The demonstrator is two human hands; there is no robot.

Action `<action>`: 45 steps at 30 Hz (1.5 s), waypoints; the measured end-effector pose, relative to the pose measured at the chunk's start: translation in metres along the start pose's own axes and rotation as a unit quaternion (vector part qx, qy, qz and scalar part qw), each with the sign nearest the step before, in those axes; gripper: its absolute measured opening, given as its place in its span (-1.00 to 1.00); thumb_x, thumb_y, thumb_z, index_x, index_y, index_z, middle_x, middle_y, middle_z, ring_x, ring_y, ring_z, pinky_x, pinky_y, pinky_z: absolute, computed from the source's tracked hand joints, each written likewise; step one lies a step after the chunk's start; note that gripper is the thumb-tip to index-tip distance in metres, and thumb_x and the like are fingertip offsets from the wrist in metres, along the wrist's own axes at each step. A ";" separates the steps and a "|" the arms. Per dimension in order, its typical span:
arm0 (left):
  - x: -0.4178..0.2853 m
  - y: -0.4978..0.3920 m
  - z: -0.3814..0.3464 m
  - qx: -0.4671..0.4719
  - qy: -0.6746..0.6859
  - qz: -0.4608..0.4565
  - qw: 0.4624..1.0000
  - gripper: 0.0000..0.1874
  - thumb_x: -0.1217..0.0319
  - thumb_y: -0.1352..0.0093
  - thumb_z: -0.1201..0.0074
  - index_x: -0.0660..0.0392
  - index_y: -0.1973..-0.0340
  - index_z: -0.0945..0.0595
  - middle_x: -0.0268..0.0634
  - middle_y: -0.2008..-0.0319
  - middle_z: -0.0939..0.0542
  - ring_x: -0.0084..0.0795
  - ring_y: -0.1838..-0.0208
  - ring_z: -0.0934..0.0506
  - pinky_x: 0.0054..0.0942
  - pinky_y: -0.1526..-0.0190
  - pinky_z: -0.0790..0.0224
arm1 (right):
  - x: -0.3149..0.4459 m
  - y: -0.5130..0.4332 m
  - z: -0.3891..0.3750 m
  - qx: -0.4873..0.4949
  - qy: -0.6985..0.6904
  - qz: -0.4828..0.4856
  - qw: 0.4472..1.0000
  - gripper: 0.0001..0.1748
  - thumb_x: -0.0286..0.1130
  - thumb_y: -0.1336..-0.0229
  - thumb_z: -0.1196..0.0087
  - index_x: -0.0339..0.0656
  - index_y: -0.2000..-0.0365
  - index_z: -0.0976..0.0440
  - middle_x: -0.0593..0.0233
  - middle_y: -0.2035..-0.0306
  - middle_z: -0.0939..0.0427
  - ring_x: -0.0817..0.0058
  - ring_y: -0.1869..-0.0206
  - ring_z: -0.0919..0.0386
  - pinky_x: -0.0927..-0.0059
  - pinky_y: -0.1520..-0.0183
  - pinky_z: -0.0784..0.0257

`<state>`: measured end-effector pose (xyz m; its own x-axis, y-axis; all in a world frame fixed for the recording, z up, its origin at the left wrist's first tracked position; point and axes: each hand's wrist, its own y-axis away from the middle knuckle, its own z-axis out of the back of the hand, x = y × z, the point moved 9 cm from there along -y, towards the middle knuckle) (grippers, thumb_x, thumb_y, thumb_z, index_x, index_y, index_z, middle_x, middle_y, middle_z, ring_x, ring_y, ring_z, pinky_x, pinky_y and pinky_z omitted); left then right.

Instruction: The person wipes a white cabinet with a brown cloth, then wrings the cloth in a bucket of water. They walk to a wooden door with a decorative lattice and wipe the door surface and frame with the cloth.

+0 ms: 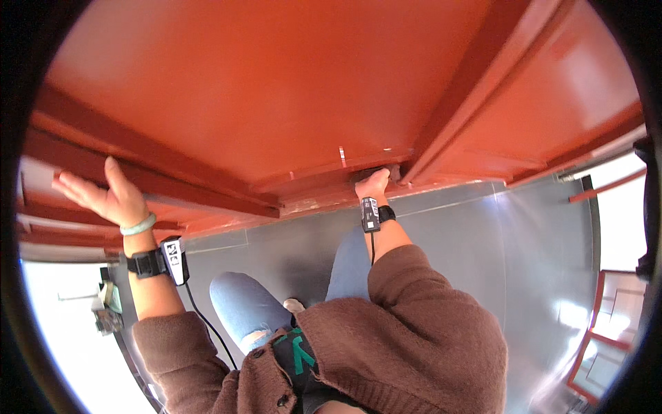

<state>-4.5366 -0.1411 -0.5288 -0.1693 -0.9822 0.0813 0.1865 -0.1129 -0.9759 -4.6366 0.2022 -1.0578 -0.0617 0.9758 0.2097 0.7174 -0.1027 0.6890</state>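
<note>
A large red painted panel (310,83) with raised frame strips fills the upper part of the view. My left hand (111,196) is raised at its left side, fingers apart and nothing held, by a red frame post (170,178). Low on the panel, my right hand (373,183) is closed on a dark cloth (394,172), pressed near the bottom edge beside the right-hand frame strip (465,111). Much of the cloth is hidden by the hand. Each wrist bears a strapped device with a cable.
Grey floor tiles (455,233) spread below the panel. My bent knees are close to its lower ledge. Red-framed glazed panels (615,310) stand at the far right. Several small objects (107,310) are at the far left.
</note>
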 end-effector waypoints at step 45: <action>0.452 0.108 0.069 0.028 0.045 0.003 0.999 -0.32 0.16 -0.19 -0.15 -0.03 -0.24 -0.42 0.23 -0.38 -0.18 0.19 -0.48 -0.02 0.33 -0.38 0.61 | -0.589 0.434 -0.453 0.166 0.742 0.646 -0.062 -0.36 -0.06 -0.11 -0.04 -0.20 -0.13 -0.33 -0.10 -0.19 -0.34 -0.03 -0.21 -0.33 -0.22 -0.24 -0.18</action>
<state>-4.5263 -0.6075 -0.5834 -0.2538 -0.9657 0.0547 0.2405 -0.1177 -0.9635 -4.6030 -0.5041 -0.5679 0.3901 -0.8725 -0.2941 0.7103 0.4884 -0.5069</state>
